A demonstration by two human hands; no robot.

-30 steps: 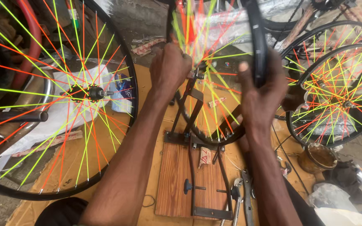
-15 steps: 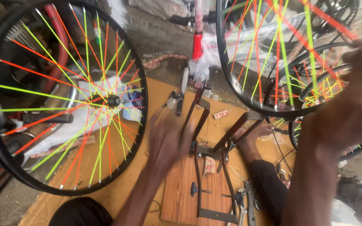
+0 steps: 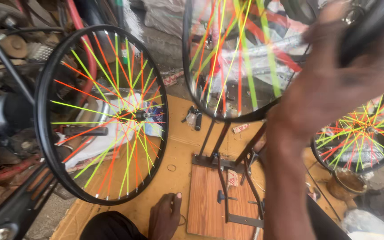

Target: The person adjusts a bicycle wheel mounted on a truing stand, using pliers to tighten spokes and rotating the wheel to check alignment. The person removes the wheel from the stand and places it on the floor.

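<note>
Up high, the right hand (image 3: pixel 334 84) grips the black rim of the wheel (image 3: pixel 236 58) with bright spokes, held above the truing stand (image 3: pixel 227 178). Down low, the left hand (image 3: pixel 165 218) rests flat and loose, holding nothing, beside the stand's wooden base (image 3: pixel 205 200)

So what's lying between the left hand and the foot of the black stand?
In the head view, only a small ring beside the left hand, then the wooden board under the black stand.
</note>
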